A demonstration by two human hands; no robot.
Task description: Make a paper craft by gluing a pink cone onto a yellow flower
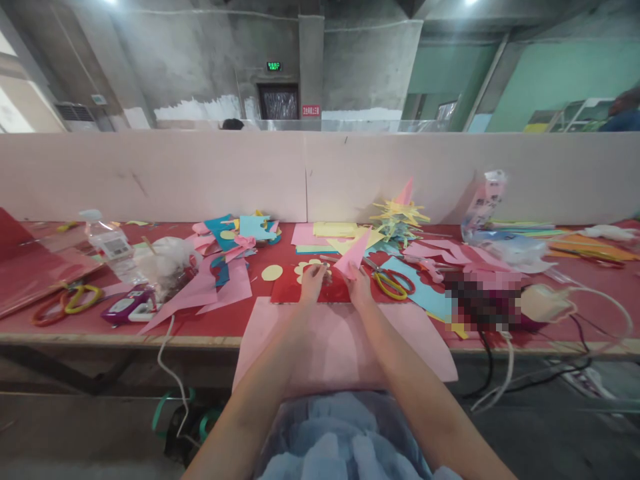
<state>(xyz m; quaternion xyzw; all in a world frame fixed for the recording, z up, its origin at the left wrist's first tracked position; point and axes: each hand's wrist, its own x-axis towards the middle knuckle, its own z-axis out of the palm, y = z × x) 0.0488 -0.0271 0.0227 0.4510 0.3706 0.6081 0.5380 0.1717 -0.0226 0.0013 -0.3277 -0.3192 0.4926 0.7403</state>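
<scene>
My right hand [358, 285] pinches the lower end of a pointed pink paper piece [356, 255], which stands up with its tip toward the upper right. Close beside it on the left, my left hand [313, 283] has its fingers drawn together over a yellow flower-shaped cutout [303, 268]; what they hold, if anything, is hidden. Both hands are above a red sheet [285, 291]. A plain yellow oval [272, 273] lies to the left. Just right of my right hand are scissors [393, 283] with red and yellow handles.
Paper scraps [235, 237] lie at the back left, near a plastic bottle [107, 240]. A stack of spiky yellow and green cutouts [400, 220] stands behind. More scissors [70, 300] and a purple device [129, 305] are left. A pink sheet [345, 353] overhangs the front edge.
</scene>
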